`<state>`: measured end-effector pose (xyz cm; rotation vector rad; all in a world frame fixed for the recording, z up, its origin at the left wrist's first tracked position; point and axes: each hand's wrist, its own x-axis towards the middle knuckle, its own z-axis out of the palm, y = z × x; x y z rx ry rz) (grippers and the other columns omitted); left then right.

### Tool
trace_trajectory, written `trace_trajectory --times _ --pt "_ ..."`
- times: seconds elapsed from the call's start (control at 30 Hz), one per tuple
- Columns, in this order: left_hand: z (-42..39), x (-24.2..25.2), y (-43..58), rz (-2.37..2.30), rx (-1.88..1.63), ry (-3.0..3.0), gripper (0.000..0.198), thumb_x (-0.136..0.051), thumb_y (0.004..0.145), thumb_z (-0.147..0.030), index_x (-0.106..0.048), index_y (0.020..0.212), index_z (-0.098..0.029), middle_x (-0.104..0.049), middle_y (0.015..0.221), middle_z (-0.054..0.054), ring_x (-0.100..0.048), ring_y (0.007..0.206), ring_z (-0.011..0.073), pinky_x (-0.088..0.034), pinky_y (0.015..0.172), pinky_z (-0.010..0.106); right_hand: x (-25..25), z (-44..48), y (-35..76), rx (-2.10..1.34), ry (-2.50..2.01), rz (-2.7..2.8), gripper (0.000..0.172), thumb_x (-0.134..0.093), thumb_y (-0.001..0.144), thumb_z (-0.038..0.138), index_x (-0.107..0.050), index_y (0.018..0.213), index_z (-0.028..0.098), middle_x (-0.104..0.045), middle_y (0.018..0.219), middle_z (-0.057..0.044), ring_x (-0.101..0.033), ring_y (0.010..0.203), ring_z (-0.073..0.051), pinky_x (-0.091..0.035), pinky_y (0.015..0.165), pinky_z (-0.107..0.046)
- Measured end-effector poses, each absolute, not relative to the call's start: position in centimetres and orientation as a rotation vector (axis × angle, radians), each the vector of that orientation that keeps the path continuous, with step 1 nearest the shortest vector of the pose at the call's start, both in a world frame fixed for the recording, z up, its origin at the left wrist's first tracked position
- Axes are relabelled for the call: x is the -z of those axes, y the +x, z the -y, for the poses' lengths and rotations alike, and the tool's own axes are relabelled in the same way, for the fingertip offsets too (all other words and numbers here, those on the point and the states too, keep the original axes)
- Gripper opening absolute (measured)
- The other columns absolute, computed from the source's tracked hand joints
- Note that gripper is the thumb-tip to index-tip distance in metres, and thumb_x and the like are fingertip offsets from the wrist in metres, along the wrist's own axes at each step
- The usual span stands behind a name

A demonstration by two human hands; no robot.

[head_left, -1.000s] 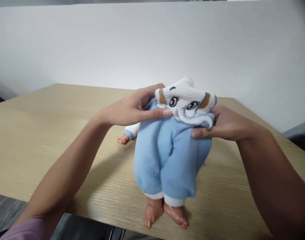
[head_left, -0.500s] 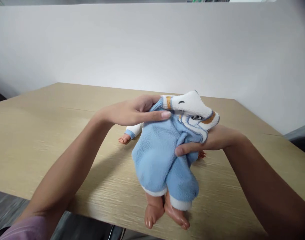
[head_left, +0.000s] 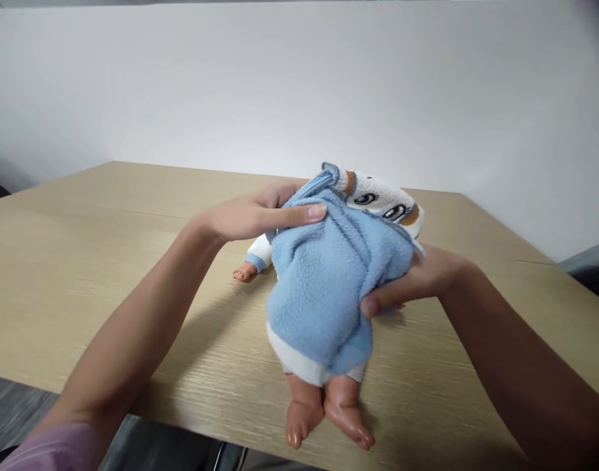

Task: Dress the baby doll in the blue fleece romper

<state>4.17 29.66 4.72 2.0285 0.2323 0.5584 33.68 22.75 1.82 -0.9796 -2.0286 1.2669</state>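
A doll lies on the table with its feet toward me; its bare legs (head_left: 305, 409) stick out below a blue fleece garment (head_left: 323, 275). The garment has white trim and a white part with embroidered eyes, folded over at the top. My left hand (head_left: 260, 212) grips its upper left edge, thumb on top and fingers hidden underneath. On the other side, my right hand (head_left: 417, 281) pinches the cloth with its thumb in front. A white sleeve with a blue cuff (head_left: 258, 256) and one small doll hand (head_left: 245, 272) show at the left. The doll's head is hidden.
The light wooden table (head_left: 107, 281) stretches out to both sides, its front edge close to me. A pale grey partition (head_left: 279, 85) stands behind it. Dark flooring (head_left: 14, 409) shows at the lower left.
The cloth's lower part has been drawn up, baring more of the doll's legs. Its top has shifted, so both embroidered eyes now show. My hands have barely moved.
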Motion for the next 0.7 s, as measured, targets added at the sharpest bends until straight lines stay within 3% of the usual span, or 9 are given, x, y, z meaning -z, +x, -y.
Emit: trace_trajectory --times 0.13,0.23,0.33,0.4,0.5,0.6,0.7 --pt "-31.4 -4.0 3.2 -0.097 -0.23 2.054 0.048 -0.092 0.079 -0.063 -0.079 0.105 -0.025 -0.078 0.08 0.005 -0.075 0.072 0.0249 -0.065 0.066 0.035 -1.7 -22.5 33.1 -1.379 -0.834 1.796 0.061 -0.1 0.061 0.049 -0.082 0.114 0.023 -0.086 0.108 -0.008 -0.081 0.105 -0.036 -0.068 0.095 -0.045" --pt "-31.7 -3.5 3.4 -0.133 -0.398 2.075 0.057 -0.096 0.074 -0.062 -0.079 0.115 -0.028 -0.082 0.094 0.006 -0.079 0.094 0.0288 -0.069 0.087 0.04 -1.4 -22.4 32.7 -1.433 -0.763 1.673 0.056 -0.093 0.071 0.054 -0.082 0.118 0.025 -0.085 0.114 -0.01 -0.079 0.113 -0.038 -0.066 0.102 -0.049" --pt "-31.2 -3.2 4.2 -0.173 -0.656 2.059 0.055 -0.086 0.087 -0.064 -0.077 0.126 -0.026 -0.081 0.115 0.008 -0.074 0.124 0.0319 -0.06 0.112 0.045 -1.2 -22.5 33.0 -1.448 -0.815 1.729 0.055 -0.094 0.074 0.052 -0.081 0.123 0.03 -0.082 0.127 -0.008 -0.075 0.125 -0.035 -0.059 0.113 -0.048" --pt "-30.7 -3.2 4.6 -0.194 -0.731 2.036 0.053 -0.078 0.094 -0.064 -0.076 0.13 -0.025 -0.08 0.122 0.009 -0.071 0.13 0.0323 -0.057 0.117 0.046 -1.2 -22.9 33.4 -1.521 -0.826 1.865 0.057 -0.099 0.069 0.048 -0.083 0.12 0.029 -0.084 0.122 -0.008 -0.077 0.119 -0.033 -0.059 0.111 -0.046" --pt "-30.3 -3.4 4.8 -0.227 -0.676 2.03 0.054 -0.077 0.095 -0.065 -0.076 0.129 -0.023 -0.082 0.118 0.01 -0.073 0.129 0.0325 -0.057 0.116 0.044 -1.2 -23.4 33.9 -1.755 -0.777 2.099 0.044 -0.102 0.063 0.041 -0.088 0.101 0.023 -0.085 0.093 -0.006 -0.082 0.096 -0.031 -0.065 0.094 -0.041" --pt "-30.5 -3.6 4.6 -0.189 -0.491 2.033 0.059 -0.083 0.084 -0.071 -0.08 0.117 -0.022 -0.084 0.105 0.011 -0.076 0.12 0.0344 -0.061 0.109 0.041 -1.1 -23.4 33.7 -1.752 -0.683 2.055 0.04 -0.103 0.057 0.039 -0.088 0.091 0.024 -0.083 0.085 -0.004 -0.082 0.094 -0.033 -0.066 0.091 -0.04" --pt "-31.0 -3.4 4.4 -0.119 -0.367 2.054 0.067 -0.093 0.067 -0.075 -0.081 0.107 -0.022 -0.083 0.097 0.013 -0.079 0.108 0.0364 -0.067 0.093 0.041 -1.1 -22.7 32.6 -1.62 -0.618 1.824 0.045 -0.1 0.057 0.046 -0.086 0.095 0.027 -0.084 0.091 -0.005 -0.081 0.096 -0.034 -0.067 0.089 -0.042"
